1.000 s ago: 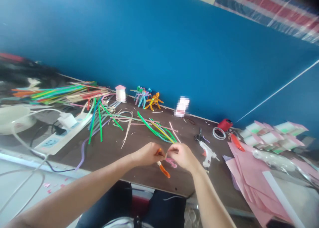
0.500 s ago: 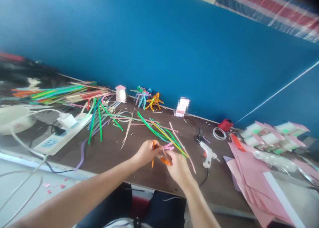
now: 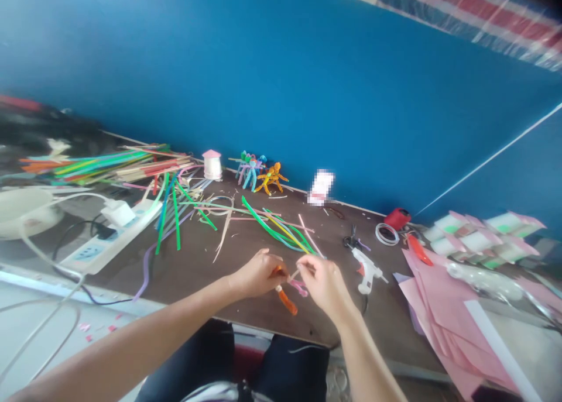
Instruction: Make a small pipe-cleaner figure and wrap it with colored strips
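Fingers closed, my left hand holds an orange pipe cleaner whose thick end hangs below the fingers. My right hand is a little to the right, thumb and forefinger pinched on the end of a thin pale strand. That strand runs across to my left fingertips. Between the hands a looped pink pipe cleaner shows; how it joins the orange one is too small to tell. Behind the hands lie loose green pipe cleaners with yellow and blue ones beside them.
A glue gun and black scissors lie to the right, near pink sheets. Left are a power strip and a pile of pipe cleaners. Orange figures and a small pink-roofed house stand by the wall.
My hands have moved slightly apart, the right one up and right, pulling the pale strand out between them. The orange piece now hangs lower, below my left fingers.
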{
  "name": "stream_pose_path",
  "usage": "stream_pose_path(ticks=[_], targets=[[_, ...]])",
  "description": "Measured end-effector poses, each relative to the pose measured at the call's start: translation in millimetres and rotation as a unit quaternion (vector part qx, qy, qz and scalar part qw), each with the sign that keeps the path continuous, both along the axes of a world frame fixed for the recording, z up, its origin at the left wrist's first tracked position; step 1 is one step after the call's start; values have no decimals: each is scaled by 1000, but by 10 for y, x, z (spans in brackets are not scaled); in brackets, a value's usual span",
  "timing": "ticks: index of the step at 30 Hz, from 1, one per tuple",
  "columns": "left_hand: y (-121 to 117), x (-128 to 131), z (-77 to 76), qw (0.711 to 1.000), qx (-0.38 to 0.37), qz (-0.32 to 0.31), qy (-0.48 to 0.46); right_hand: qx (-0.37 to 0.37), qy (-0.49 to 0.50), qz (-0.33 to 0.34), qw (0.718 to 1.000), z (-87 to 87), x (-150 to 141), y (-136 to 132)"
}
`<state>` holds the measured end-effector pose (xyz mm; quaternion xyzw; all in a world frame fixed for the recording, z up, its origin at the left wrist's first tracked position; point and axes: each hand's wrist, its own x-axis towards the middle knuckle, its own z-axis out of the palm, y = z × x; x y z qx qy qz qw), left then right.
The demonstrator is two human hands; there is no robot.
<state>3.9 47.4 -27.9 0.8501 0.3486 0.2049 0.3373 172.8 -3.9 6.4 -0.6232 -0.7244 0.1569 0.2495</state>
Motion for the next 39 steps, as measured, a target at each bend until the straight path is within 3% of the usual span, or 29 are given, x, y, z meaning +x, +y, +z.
stream_pose_path(ticks=[2, 4, 8, 12, 16, 19, 23, 28, 30, 33, 39], targets=[[-15, -16, 5, 998, -40, -36, -32, -42, 72, 5, 997, -39, 65, 81], [-28, -21, -11, 987, -129, -49, -78, -89, 157, 12, 984, -104, 104, 152], [-44, 0, -22, 951, -263, 4, -164, -135, 245, 14, 960, -217, 105, 197], [-36, 51, -9, 925, -293, 86, -224, -121, 256, 3, 959, -286, 51, 143], [15, 87, -79, 909, -315, 125, -243, -118, 305, 2, 945, -409, -17, 98], [57, 83, -143, 903, -340, 126, -233, -147, 356, -20, 923, -498, -50, 83], [83, 58, -165, 885, -406, 89, -210, -125, 379, -13, 917, -545, -55, 62], [100, 46, -171, 924, -326, 103, -174, -112, 420, -34, 900, -634, -94, 35], [103, 51, -174, 924, -327, 97, -171, -98, 437, -55, 892, -676, -133, 33], [106, 49, -172, 886, -400, 102, -213, -75, 462, -80, 880, -712, -188, 41], [69, -20, -248, 717, -596, 80, -352, -20, 534, -117, 837, -786, -207, 60]])
